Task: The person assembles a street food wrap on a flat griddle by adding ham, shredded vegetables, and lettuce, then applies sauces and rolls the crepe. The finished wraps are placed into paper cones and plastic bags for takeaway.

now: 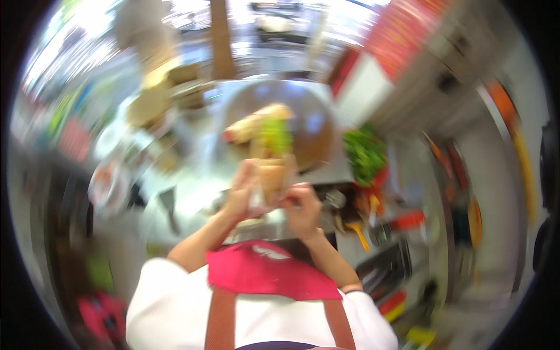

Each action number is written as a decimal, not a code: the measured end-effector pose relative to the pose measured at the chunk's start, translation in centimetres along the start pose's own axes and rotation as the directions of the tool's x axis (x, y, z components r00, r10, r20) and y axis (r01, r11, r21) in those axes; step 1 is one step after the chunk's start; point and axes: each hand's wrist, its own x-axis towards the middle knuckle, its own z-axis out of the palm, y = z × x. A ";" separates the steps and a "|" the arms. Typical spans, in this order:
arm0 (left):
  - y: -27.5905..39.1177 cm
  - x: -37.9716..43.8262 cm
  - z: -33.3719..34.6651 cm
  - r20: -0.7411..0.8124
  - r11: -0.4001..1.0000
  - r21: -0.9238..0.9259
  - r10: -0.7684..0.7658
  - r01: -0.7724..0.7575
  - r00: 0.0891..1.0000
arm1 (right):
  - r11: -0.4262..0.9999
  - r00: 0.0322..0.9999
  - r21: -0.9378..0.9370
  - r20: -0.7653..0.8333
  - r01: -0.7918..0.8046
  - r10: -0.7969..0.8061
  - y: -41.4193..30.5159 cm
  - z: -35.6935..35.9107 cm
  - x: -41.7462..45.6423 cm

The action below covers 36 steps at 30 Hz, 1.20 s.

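My left hand (pixel 238 192) grips a filled, rolled flatbread (pixel 271 173) by its side. A thin, pale wrapper (pixel 257 199) appears to surround its lower part, though blur hides the detail. Green lettuce leaves (pixel 276 134) stick out of the top end. My right hand (pixel 304 208) is at the roll's lower right, fingers bent and pinched at the wrapper's edge. Behind the roll lies a large round griddle (pixel 313 140). A pale, rolled piece of food (pixel 249 127) with a reddish end shows above the roll; whether it rests on the griddle I cannot tell.
A heap of green leaves (pixel 364 153) stands right of the griddle. A metal worktop (pixel 197 192) with a dark-bladed tool (pixel 168 205) lies to the left, beside a white bowl (pixel 109 186). An orange-handled utensil (pixel 361 236) is at lower right. Blur covers much.
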 end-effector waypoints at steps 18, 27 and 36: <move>20.1 -13.1 -5.2 -0.282 0.133 0.959 0.428 0.249 0.859 | 0.894 0.814 0.370 0.581 -0.253 -0.011 -2.4 24.9 3.2; 33.4 -14.0 -21.5 -0.431 0.427 0.882 0.555 0.201 0.711 | 0.916 0.684 0.295 0.729 -0.271 -0.033 -4.5 40.4 7.1; 52.5 -6.0 -43.5 -0.399 0.368 0.914 0.892 0.170 0.212 | 0.823 0.602 0.020 0.692 -0.568 0.398 -2.0 43.6 6.5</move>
